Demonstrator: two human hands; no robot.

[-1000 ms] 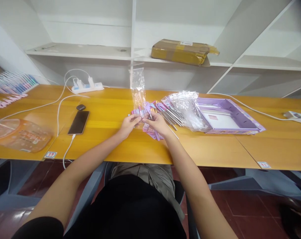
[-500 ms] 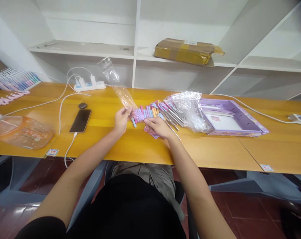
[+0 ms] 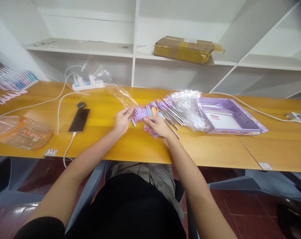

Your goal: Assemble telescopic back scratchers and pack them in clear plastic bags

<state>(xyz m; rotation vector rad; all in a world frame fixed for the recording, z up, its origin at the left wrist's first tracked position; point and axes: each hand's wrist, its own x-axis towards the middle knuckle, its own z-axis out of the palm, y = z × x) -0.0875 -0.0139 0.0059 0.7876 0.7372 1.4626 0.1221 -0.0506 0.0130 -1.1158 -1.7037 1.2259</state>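
Note:
My left hand [image 3: 123, 120] pinches the near end of a long clear plastic bag [image 3: 120, 93], which stretches away up and to the left. Closed around a lilac hand-shaped back scratcher head [image 3: 139, 114] is my right hand [image 3: 155, 125]; the head sits between both hands, against the bag's end. Whether it is inside the bag I cannot tell. Just beyond my hands lie several back scratchers with coloured handles [image 3: 148, 110] and silver rods [image 3: 174, 116]. A pink-purple piece [image 3: 150, 132] shows under my right hand, partly hidden.
A pile of clear bags [image 3: 190, 109] leans against a purple box tray [image 3: 250, 119] at right. On the left are a phone [image 3: 79, 120] with a cable, a power strip [image 3: 88, 85] and an orange plastic bag [image 3: 21, 132]. A taped carton [image 3: 185, 49] rests on the shelf.
The clear bag's far end has swung lower and to the left. My hands stay almost in place around the lilac back scratcher head.

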